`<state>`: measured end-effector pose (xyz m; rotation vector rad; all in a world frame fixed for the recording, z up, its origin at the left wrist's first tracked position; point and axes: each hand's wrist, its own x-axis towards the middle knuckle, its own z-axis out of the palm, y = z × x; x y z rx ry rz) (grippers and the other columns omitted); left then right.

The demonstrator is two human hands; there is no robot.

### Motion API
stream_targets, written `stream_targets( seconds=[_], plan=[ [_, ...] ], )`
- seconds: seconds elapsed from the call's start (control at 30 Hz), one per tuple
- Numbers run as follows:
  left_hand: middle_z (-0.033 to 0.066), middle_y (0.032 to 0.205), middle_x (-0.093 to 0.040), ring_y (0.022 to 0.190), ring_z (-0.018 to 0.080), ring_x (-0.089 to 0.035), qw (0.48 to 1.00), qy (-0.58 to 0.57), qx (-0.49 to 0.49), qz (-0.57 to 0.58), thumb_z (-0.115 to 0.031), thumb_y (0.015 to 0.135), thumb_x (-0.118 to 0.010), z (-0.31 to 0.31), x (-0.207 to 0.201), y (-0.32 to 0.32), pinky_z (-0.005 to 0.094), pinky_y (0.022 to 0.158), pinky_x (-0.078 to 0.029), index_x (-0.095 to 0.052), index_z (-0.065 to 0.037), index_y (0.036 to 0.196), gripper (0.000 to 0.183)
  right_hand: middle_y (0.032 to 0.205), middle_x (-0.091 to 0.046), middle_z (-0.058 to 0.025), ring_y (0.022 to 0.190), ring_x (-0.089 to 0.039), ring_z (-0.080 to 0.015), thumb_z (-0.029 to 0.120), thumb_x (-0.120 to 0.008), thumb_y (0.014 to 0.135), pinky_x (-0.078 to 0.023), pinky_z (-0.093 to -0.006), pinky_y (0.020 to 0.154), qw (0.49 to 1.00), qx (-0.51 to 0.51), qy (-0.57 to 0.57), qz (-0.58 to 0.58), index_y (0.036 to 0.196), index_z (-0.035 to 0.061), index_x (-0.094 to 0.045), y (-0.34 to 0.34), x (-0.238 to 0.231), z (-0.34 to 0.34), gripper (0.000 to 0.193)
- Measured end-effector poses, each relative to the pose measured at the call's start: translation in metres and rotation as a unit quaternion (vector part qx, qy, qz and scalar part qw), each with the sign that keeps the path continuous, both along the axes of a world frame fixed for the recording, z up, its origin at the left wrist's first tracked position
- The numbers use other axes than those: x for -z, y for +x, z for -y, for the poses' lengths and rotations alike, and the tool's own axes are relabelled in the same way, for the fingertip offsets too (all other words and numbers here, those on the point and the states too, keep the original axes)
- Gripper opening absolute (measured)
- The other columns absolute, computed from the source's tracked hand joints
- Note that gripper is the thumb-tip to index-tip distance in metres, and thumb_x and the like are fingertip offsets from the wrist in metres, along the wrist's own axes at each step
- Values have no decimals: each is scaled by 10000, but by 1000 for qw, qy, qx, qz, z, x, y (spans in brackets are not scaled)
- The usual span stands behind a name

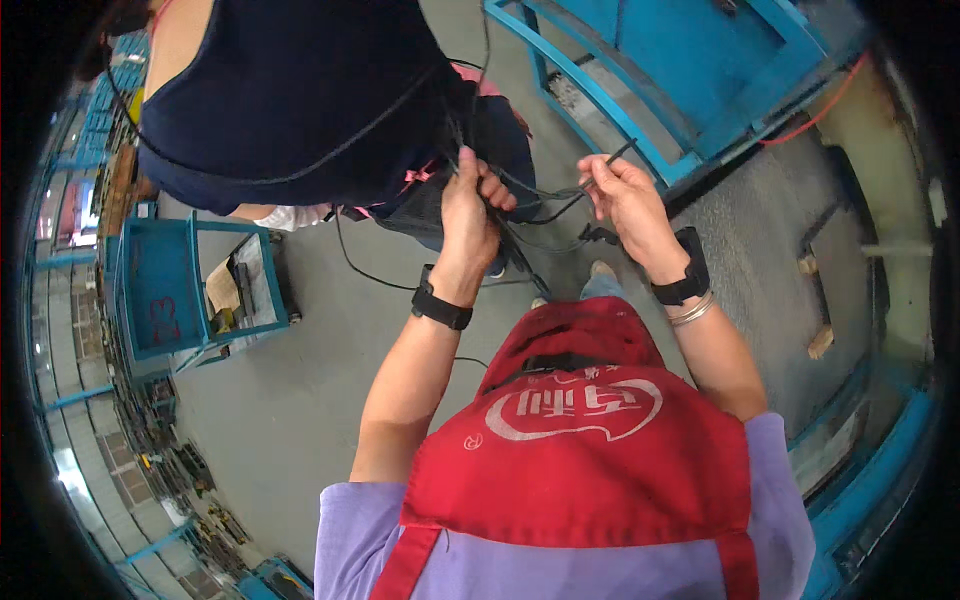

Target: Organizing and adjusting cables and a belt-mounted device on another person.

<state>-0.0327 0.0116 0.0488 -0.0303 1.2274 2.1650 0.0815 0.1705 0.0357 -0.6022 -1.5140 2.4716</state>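
My left hand is closed around a bundle of thin black cables, thumb up, close beside a person in dark clothing. Several strands hang below the fist, and others run up past it. To the right, my right hand pinches one black cable between thumb and fingertips, its end sticking out up and to the right. Between my hands, loose strands stretch across in slack curves. Each of my wrists wears a black band, and a bracelet sits below the right one.
A person in a dark top stands very near at the upper left, a long black cord across them. A blue metal cart stands at the upper right. Another blue cart is at the left, and the grey floor lies below.
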Motion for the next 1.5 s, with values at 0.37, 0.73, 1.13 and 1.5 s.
stream_targets(
  seconds=[0.37,0.73,1.13,1.5],
  plan=[
    [57,841,-554,767,169,-525,994,-80,-74,6,-379,934,-462,7,8,2,310,673,-447,-473,-95,766,330,777,-565,-26,662,-539,-102,217,-476,936,-460,-237,587,976,-200,78,-27,883,33,-543,-12,-11,-3,203],
    [-6,678,-421,603,125,-414,996,6,-61,59,-361,948,-433,5,-7,2,283,659,-406,-461,-88,847,292,922,-609,-111,778,-600,-175,223,-488,927,-505,-294,667,967,-76,-243,-19,949,29,-556,28,13,-33,206],
    [-33,643,-357,518,71,-295,995,78,21,58,-397,946,-427,17,-8,-12,203,484,-261,-451,-94,817,330,1193,-506,-119,797,-517,-171,492,-552,835,-452,-262,708,836,-373,-398,60,1242,76,-424,14,98,2,596],
    [-11,683,-400,497,66,-309,999,-20,-1,39,-395,937,-453,18,-16,-11,200,441,-257,-433,-97,801,329,805,-610,-86,736,-577,-136,583,-600,774,-482,-270,537,908,-351,127,193,972,3,-557,-63,15,-23,614]
  ],
)
